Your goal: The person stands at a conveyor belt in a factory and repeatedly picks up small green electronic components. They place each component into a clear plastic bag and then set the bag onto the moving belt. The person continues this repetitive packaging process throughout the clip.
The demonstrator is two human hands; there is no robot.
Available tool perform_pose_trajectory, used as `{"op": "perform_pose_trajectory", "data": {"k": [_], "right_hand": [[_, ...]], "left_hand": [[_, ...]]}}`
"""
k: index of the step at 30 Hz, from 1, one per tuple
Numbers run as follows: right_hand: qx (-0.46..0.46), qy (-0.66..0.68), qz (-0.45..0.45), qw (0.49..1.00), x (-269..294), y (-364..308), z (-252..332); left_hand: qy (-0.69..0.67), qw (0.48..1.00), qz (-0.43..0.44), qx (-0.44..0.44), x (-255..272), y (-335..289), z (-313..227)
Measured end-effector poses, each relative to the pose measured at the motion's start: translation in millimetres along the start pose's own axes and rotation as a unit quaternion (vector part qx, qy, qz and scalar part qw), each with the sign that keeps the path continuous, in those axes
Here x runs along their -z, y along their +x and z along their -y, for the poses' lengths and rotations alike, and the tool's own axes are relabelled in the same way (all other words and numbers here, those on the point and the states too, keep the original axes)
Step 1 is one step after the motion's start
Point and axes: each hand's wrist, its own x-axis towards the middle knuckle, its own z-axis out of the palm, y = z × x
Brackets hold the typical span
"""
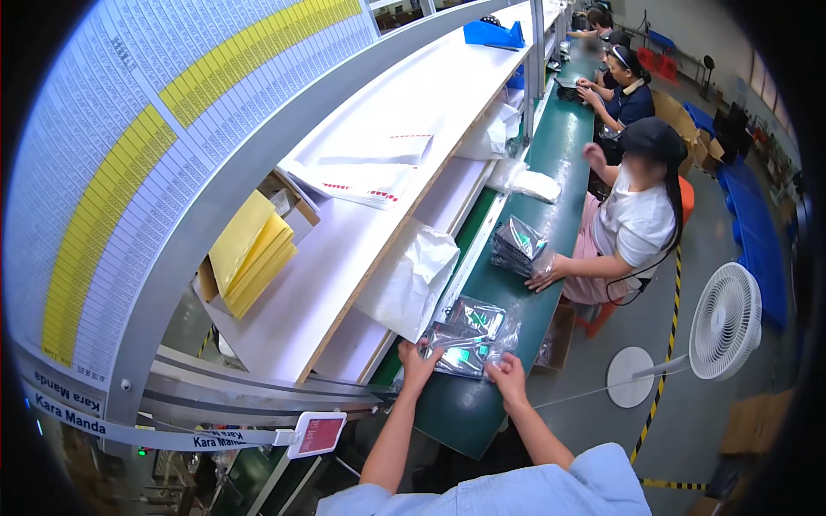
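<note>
At the near end of the green bench, a clear plastic bag (462, 359) with a flat dark item inside lies between my hands. My left hand (419, 361) pinches its left edge, the thumb pointing inward. The loose right side of the bag is gripped by the fingers of my right hand (508, 378). Just beyond it, another bagged dark item (478, 316) lies flat, partly covered by the first. Light reflections blur what is inside both bags.
A co-worker sits at the bench's right side, one hand by a stack of bagged items (516, 245). White bags (527, 181) lie farther along the bench (557, 146). Shelves (344, 267) with yellow envelopes (251, 249) stand left; a white fan (724, 322) stands right.
</note>
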Motion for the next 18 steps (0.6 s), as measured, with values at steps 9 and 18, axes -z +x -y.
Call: {"op": "perform_pose_trajectory", "data": {"k": [9,18], "right_hand": [[-0.217,-0.029,0.093,0.971,-18,28,9],[-0.237,0.057,0.184,0.952,15,49,-21]], "left_hand": [[-0.292,0.862,0.253,0.329,-23,44,20],[-0.384,0.804,0.247,0.380,-33,2,22]]}}
